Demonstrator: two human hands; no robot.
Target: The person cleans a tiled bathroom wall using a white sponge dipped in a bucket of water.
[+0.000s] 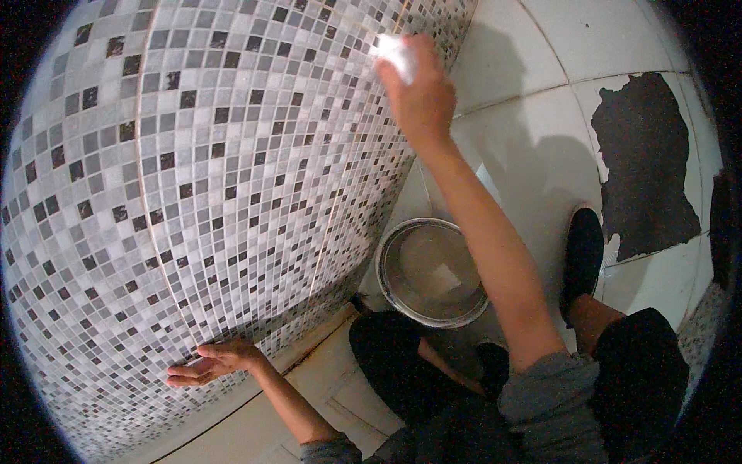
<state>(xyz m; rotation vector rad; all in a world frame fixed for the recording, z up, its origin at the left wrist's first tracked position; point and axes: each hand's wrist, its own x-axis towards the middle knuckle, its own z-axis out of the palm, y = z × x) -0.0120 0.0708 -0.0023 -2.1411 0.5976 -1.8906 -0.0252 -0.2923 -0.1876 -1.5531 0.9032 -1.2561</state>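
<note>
My right hand (426,95) grips a crumpled white cloth or paper wad (400,57) at the upper middle of the view, up against or close by the mosaic-tiled wall (249,162). At the lower left my left hand (217,361) holds nothing; its fingers are spread beside the same wall, and whether they touch it I cannot tell. Between my knees and the wall a round metal basin (432,272) holds cloudy greyish liquid that reflects light. My right forearm passes over the basin's right side.
Large pale tiles (522,116) cover the floor, with a ragged dark patch (649,168) at the right. My foot in a black shoe (582,249) rests between that patch and the basin. A ledge with a dark seam (313,354) runs along the wall's base.
</note>
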